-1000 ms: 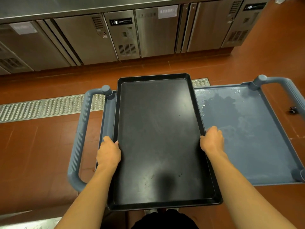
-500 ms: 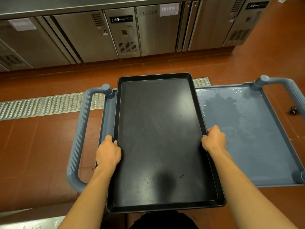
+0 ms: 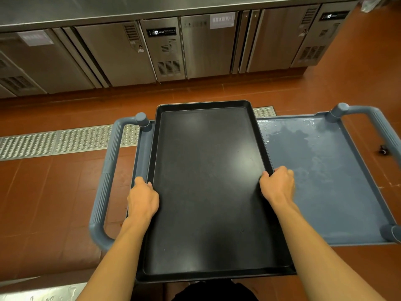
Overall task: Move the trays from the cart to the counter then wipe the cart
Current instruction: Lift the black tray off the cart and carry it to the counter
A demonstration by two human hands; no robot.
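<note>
**Black tray gripped at both long edges above the cart**

Held lengthwise over the left part of the blue-grey cart (image 3: 325, 192): one black tray (image 3: 208, 192), empty, rim raised all round, near end overhanging the cart's front edge toward the body. Gripped by the left hand (image 3: 143, 198) on the left rim, thumb over the lip, fingers hidden beneath the edge. Gripped likewise by the right hand (image 3: 278, 186) on the right rim, thumb hooked over the inside, fingers curled round the outer edge. Both forearms stretched forward, roughly parallel, one along each side of the tray.

Lifted clear of the cart or resting on it: cannot tell from this angle.

To the right of the tray, bare cart surface, wet, with a dark patch and scattered droplets (image 3: 303, 137). Ribbed handle (image 3: 108, 177) at the cart's left end, a second handle (image 3: 377, 124) at the right end.

Beyond the cart, red tiled floor (image 3: 43, 203) crossed by a perforated metal drain grate (image 3: 65, 141). Farther back, a row of stainless under-counter cabinets (image 3: 206, 46), with a steel counter (image 3: 152, 7) on top.
</note>
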